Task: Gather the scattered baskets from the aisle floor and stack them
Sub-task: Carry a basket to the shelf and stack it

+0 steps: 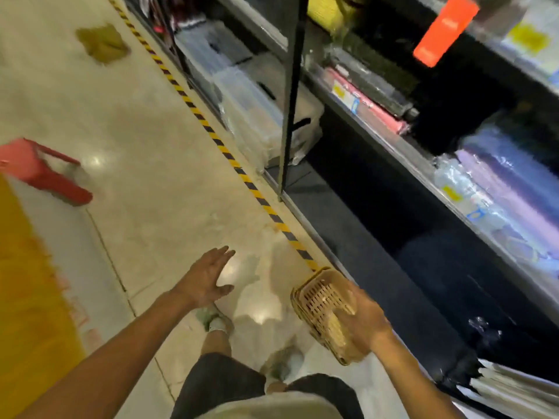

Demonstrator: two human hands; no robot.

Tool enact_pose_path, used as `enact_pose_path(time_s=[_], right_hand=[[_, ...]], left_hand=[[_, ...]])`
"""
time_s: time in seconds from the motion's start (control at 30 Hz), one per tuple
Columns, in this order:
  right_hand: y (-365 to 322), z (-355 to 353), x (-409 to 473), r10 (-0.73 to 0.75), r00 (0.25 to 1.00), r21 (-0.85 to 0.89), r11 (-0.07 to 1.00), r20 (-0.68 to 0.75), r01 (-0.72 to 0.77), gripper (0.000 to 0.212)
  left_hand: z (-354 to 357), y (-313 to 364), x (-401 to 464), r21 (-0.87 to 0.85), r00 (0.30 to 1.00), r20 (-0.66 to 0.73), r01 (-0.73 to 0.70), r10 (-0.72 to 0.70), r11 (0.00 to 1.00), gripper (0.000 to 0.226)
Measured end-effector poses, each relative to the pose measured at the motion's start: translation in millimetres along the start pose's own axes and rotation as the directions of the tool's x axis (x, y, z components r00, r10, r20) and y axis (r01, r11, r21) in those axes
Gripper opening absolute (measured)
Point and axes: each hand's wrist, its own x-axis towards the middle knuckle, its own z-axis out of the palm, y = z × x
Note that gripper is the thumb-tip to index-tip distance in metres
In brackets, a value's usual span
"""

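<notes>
A red stool (pixel 45 172) stands on the floor (pixel 145 152) near the aisle's left side, and farther up the aisle an olive-tan basket (pixel 102 43) lies alone on the tiles, blurred, well apart from the person. A yellow-and-black striped tape line (pixel 211 131) runs along the foot of the dark shelving (pixel 348 207) on the right, where clear plastic bins (pixel 257 116) fill the bottom level and wrapped rolls (pixel 508 189) lie on the shelf above; an orange tag (pixel 444 28) hangs from an upper shelf edge. A yellow mat (pixel 27 297) covers the floor at the left edge. The person's feet in pale shoes (pixel 211 319) stand on the tiles below. The left hand (pixel 208 279) hovers over the floor with fingers straight and spread, touching nothing. The right hand (pixel 363 322) grips a stack of tan woven baskets (pixel 320 297) by one side, fingers curled over the rim, holding it tilted in the air close to the taped shelf edge.
</notes>
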Motion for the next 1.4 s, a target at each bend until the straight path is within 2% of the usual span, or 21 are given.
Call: enact_pose_path(time_s=[0.17, 0.33, 0.57, 0.7, 0.93, 1.17, 1.4], right_hand=[[-135, -11, 20, -0.219, 0.973, -0.091, 0.970, 0.068, 0.224, 0.067], [-276, 10, 61, -0.436, 0.878, -0.274, 0.836, 0.196, 0.476, 0.068], [-473, 60, 125, -0.577, 0.751, -0.322, 0.679, 0.323, 0.660, 0.064], [-552, 83, 146, -0.601, 0.709, -0.321, 0.634, 0.368, 0.704, 0.067], [-642, 87, 190, -0.621, 0.689, -0.348, 0.594, 0.374, 0.725, 0.069], [-723, 72, 276, -0.609, 0.718, -0.369, 0.616, 0.336, 0.695, 0.072], [-843, 42, 399, -0.619, 0.713, -0.332, 0.631, 0.329, 0.701, 0.078]], left_hand=[[-39, -81, -62, -0.054, 0.980, -0.136, 0.140, -0.147, 0.989, 0.091], [-82, -169, -110, -0.118, 0.908, -0.268, 0.300, -0.321, 0.947, 0.086], [-149, -301, -143, -0.205, 0.803, -0.316, 0.462, -0.505, 0.863, 0.083], [-189, -345, -154, -0.261, 0.779, -0.311, 0.481, -0.544, 0.837, 0.081], [-273, -402, -131, -0.275, 0.802, -0.293, 0.451, -0.521, 0.849, 0.079], [-370, -455, -59, -0.216, 0.847, -0.266, 0.413, -0.460, 0.885, 0.080], [-503, -523, 30, -0.177, 0.838, -0.304, 0.417, -0.452, 0.892, 0.078]])
